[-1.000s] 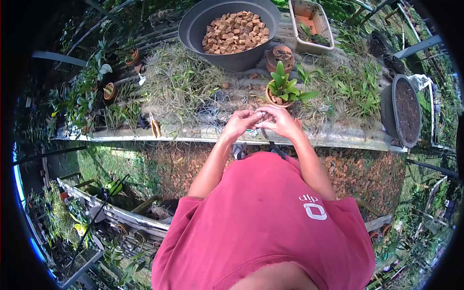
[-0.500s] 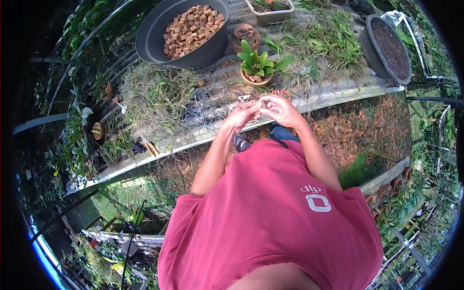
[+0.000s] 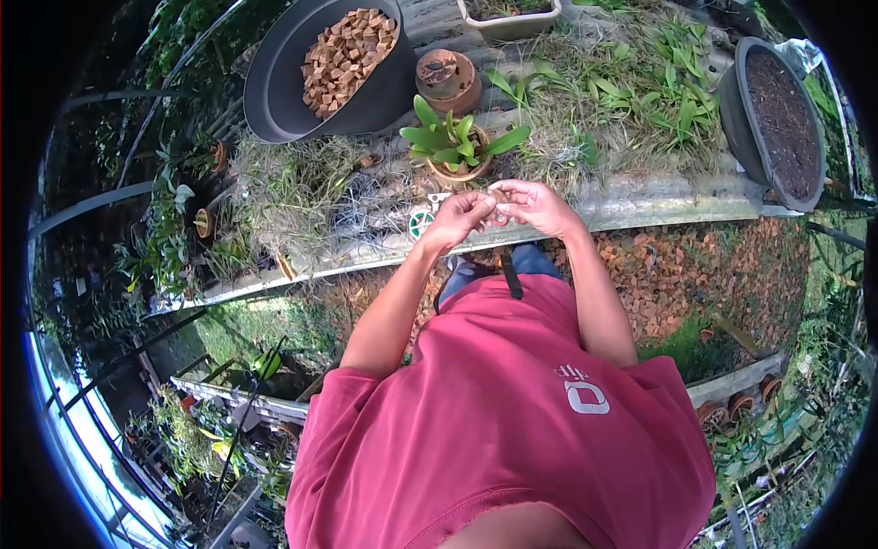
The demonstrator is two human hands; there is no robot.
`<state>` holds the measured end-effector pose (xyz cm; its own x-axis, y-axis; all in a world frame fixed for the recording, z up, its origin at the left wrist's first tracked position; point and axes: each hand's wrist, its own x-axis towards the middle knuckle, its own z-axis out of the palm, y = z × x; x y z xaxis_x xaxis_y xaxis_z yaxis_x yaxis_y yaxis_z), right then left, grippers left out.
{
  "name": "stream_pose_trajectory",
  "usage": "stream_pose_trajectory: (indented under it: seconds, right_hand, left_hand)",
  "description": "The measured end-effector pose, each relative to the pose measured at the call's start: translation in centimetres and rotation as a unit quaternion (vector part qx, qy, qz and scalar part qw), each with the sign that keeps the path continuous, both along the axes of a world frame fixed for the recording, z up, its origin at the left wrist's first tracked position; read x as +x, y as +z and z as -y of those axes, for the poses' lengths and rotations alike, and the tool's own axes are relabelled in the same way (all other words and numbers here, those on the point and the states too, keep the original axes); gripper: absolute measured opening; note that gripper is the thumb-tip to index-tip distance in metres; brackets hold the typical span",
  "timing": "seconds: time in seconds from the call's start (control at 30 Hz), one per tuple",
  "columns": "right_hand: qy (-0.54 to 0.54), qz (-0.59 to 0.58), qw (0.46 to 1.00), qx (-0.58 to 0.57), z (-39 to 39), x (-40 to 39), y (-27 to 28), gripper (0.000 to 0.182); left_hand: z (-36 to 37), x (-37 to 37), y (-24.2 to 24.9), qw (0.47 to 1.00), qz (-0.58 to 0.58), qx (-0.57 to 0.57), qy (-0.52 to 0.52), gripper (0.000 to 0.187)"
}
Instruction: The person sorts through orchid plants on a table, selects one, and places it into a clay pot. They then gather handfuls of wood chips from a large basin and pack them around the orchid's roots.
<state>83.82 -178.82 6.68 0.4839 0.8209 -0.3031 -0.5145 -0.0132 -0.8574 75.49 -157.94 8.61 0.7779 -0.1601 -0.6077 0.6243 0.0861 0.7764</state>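
My left hand [image 3: 460,220] and my right hand [image 3: 540,209] meet above the front edge of the bench, both with fingers pinched together. A small brownish bit shows between the fingertips, too small to name. Just behind the hands stands a clay pot [image 3: 465,170] with a broad-leaved green plant [image 3: 448,144] in it. Beside my left hand lies a round green and white spool-like thing [image 3: 421,223]. A pale metal tool end [image 3: 438,198] pokes out past the same hand, the rest of it covered.
A large black tub [image 3: 274,82] holds brown chunks [image 3: 350,59]. Stacked clay pots [image 3: 448,80] stand beside it. Loose grassy plants [image 3: 654,101] and dry roots [image 3: 293,183] lie on the corrugated bench [image 3: 631,206]. At right is a dark tub of soil [image 3: 782,123], at the back a pale planter [image 3: 509,26].
The view has shifted, so the bench things sit differently in it. The green and white round thing now shows beside my left hand. Both hands stay pinched together.
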Motion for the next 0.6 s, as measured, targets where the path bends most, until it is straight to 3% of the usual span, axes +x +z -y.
stream_pose_trajectory:
  seconds: [0.17, 0.23, 0.3, 0.33, 0.4, 0.5, 0.6]
  right_hand:
    - [-0.068, -0.094, 0.993, 0.006, 0.6, 0.9, -4.5, 0.029]
    - [-0.149, -0.064, 0.986, -0.027, 0.5, 1.0, -7.5, 0.027]
    - [-0.213, -0.001, 0.975, -0.068, 1.0, 1.7, -10.6, 0.026]
    - [-0.189, 0.049, 0.975, -0.110, 1.7, 2.4, -11.8, 0.029]
    - [-0.119, 0.102, 0.974, -0.165, 0.8, 4.0, -11.7, 0.032]
    - [-0.167, 0.316, 0.910, -0.212, -2.6, 5.3, -11.8, 0.035]
    - [-0.132, 0.291, 0.934, -0.158, -5.6, 6.4, -11.8, 0.037]
  left_hand:
    - [2.2, 1.6, -3.3, 0.994, 0.012, 0.097, 0.039, 0.027]
    - [3.1, 1.1, -5.4, 0.977, -0.003, 0.168, 0.132, 0.027]
    - [2.4, -0.1, -7.2, 0.956, -0.007, 0.209, 0.208, 0.028]
    - [1.8, -0.9, -7.7, 0.950, -0.035, 0.227, 0.211, 0.029]
    - [1.3, -1.4, -7.6, 0.954, -0.080, 0.234, 0.166, 0.028]
    - [2.3, -0.5, -8.6, 0.952, -0.017, 0.271, 0.140, 0.026]
    - [3.1, 2.1, -9.7, 0.918, 0.056, 0.362, 0.155, 0.025]
